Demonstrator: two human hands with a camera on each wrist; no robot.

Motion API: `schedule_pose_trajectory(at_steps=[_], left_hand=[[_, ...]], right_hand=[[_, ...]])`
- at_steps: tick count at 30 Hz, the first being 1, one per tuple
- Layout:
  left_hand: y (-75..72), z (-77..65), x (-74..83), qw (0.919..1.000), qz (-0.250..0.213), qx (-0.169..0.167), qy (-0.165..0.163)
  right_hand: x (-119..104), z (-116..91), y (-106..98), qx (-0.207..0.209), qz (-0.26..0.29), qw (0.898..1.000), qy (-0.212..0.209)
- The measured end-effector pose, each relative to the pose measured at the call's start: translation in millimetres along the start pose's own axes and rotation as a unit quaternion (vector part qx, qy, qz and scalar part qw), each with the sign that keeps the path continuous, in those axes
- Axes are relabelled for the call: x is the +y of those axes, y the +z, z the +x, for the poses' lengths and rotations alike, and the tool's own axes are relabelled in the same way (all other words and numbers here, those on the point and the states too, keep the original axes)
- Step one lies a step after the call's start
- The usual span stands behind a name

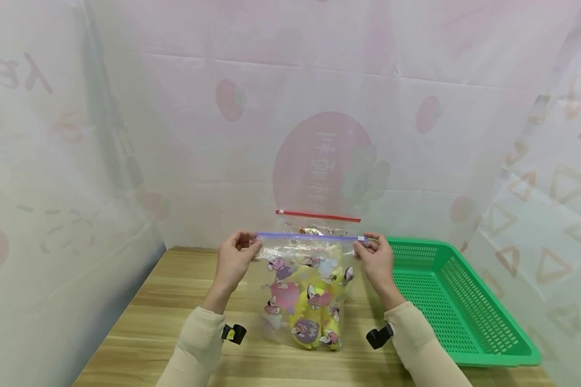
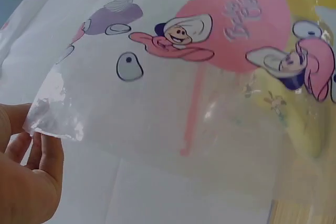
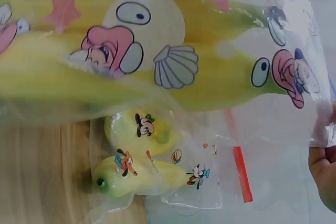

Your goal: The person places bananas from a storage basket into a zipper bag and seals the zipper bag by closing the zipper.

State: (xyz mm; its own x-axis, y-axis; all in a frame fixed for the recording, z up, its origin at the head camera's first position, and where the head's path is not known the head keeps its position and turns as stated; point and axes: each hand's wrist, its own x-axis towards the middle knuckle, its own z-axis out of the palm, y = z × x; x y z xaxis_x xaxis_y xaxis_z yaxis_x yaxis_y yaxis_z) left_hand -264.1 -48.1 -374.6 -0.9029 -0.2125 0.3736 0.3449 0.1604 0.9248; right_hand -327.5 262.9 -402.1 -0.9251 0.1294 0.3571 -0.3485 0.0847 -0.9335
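A clear zip bag [image 1: 283, 295] printed with cartoon figures hangs upright in front of me, its purple zip strip [image 1: 310, 235] running straight across the top. Long yellow fruit that look like bananas [image 3: 220, 69] show through its plastic. My left hand [image 1: 234, 258] pinches the bag's top left corner between thumb and fingers. At the opposite top corner, my right hand [image 1: 376, 262] pinches the plastic beside the white slider [image 1: 361, 238]. Behind it stands a second clear bag with a red zip strip [image 1: 319, 216], holding yellow-green fruit [image 3: 139, 177], partly hidden by the front bag.
A green plastic basket [image 1: 489, 301] with slotted walls stands at the right of the wooden table [image 1: 145, 328]. Pale printed cloth [image 1: 198, 134] hangs behind the table and along both sides.
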Motion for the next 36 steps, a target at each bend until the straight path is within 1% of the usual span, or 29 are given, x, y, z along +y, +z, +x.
schedule_pose_trajectory(at_steps=[3, 5, 7, 10, 14, 17, 21, 24, 27, 29, 31, 33, 36], left_hand=[[-4.1, 2.9, -1.0, 0.9998, 0.017, -0.007, 0.004], [-6.5, 5.1, -1.4, 0.9982, 0.058, -0.014, 0.004], [-7.7, 7.5, -1.8, 0.9949, 0.1, -0.016, 0.0], [-8.4, 10.3, -2.5, 0.9884, 0.152, -0.005, -0.009], [-8.9, 13.3, -6.9, 0.983, 0.182, 0.023, -0.017], [-9.1, 13.8, -10.7, 0.9799, 0.195, 0.039, -0.021], [-9.2, 13.2, -12.6, 0.9782, 0.201, 0.046, -0.026], [-9.7, 13.7, -12.8, 0.9737, 0.224, 0.04, -0.015], [-10.6, 14.4, -13.1, 0.9652, 0.261, 0.017, 0.01], [-10.5, 15.0, -14.0, 0.9554, 0.294, -0.002, 0.024], [-9.2, 15.0, -14.2, 0.9441, 0.327, -0.025, 0.035], [-6.2, 14.8, -13.8, 0.9323, 0.357, -0.044, 0.04], [2.1, 13.8, -11.1, 0.9233, 0.373, -0.076, 0.05]], right_hand=[[-5, -1, 1, -0.003, -0.002, 1.0, -0.002], [-6, -2, 1, -0.014, -0.003, 1.0, 0.002], [-7, -3, 1, -0.028, 0.001, 1.0, 0.008], [-6, -5, 2, -0.042, 0.016, 0.999, 0.013], [-4, -7, 3, -0.043, 0.032, 0.999, 0.008], [-3, -7, 4, -0.033, 0.047, 0.998, 0.006], [-1, -6, 6, -0.015, 0.062, 0.998, 0.011], [-1, -7, 7, -0.011, 0.073, 0.997, 0.01], [0, -10, 7, -0.016, 0.095, 0.995, -0.012], [2, -10, 7, -0.025, 0.12, 0.992, -0.034], [3, -11, 7, -0.034, 0.131, 0.99, -0.043], [3, -10, 9, -0.041, 0.129, 0.99, -0.032], [0, -10, 12, -0.042, 0.101, 0.994, 0.006]])
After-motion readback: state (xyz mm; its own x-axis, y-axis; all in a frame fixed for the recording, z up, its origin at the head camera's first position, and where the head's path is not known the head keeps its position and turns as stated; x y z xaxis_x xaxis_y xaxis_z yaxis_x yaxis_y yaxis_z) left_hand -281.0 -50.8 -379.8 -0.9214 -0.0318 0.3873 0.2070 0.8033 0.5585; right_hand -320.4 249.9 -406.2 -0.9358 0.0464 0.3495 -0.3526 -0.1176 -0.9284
